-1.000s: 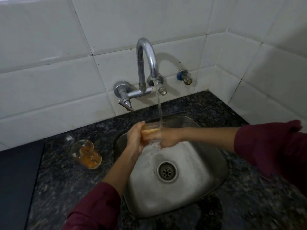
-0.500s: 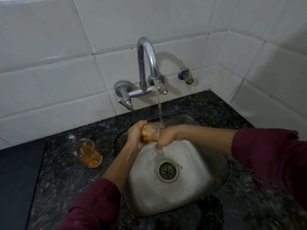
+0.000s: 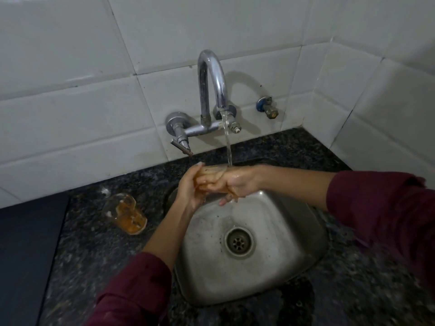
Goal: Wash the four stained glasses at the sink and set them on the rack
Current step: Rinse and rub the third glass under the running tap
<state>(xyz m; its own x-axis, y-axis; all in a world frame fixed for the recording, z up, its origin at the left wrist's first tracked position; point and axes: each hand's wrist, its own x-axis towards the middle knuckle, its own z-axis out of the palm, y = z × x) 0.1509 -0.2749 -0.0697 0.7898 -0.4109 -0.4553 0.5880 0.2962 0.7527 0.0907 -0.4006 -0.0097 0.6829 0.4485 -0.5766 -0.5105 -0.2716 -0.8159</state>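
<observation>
Right hand (image 3: 235, 184) fingers reach inside the stained glass (image 3: 210, 178), rubbing; the left hand (image 3: 189, 188) clasps its base under the tap stream (over the sink (image 3: 294, 231)). Mid-wash; next, rinse clean. Another stained glass (image 3: 126, 215) waits on the counter.

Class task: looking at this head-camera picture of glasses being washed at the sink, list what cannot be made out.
- Drying rack: none in the head view; beyond its edges.
- Other stained glasses: only the held stained glass and the orange-stained glass on the counter show.
- Held glass's inside: covered by the left hand and right hand.
</observation>
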